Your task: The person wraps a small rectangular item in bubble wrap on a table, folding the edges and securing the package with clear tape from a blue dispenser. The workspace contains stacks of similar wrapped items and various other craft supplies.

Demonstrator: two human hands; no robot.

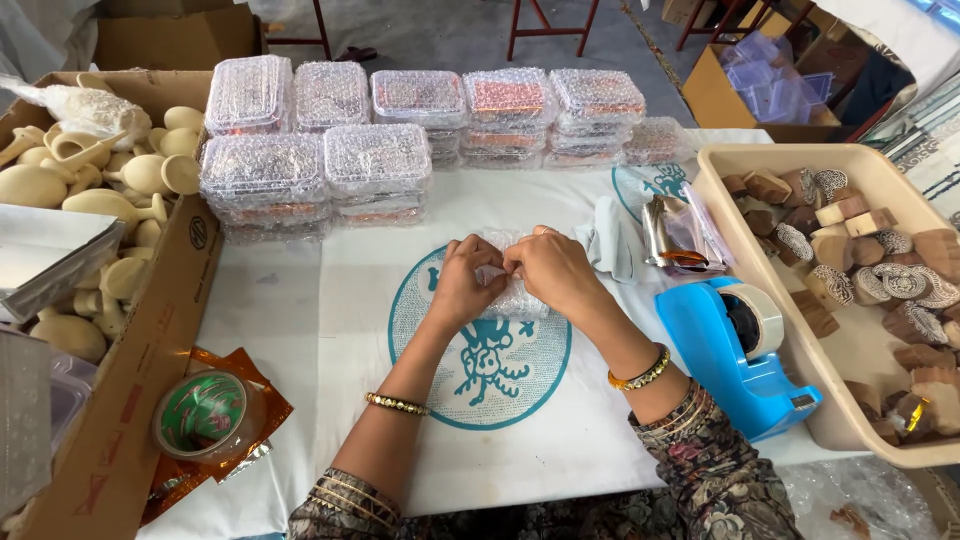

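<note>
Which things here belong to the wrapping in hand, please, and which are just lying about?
In hand:
left hand
right hand
bubble-wrapped packet gripped by both
wrapped stacks
blue tape dispenser

Lying about:
box of wooden handles
tray of carved blocks
tape roll
foil pouches

Two bare forearms, no gloves. Left hand (462,280): a thin gold beaded bracelet (397,404) partway up the forearm, and a stack of slim gold bangles (350,497) at the cuff. Right hand (553,268): one gold bangle with dark beads (640,374) at the wrist, more thin bangles (676,412) right at the sleeve edge. Sleeves (715,470) are dark patterned fabric, floral or paisley print in muted brown, green and pink, pushed up short of the wrists. No rings that can be made out.
</note>
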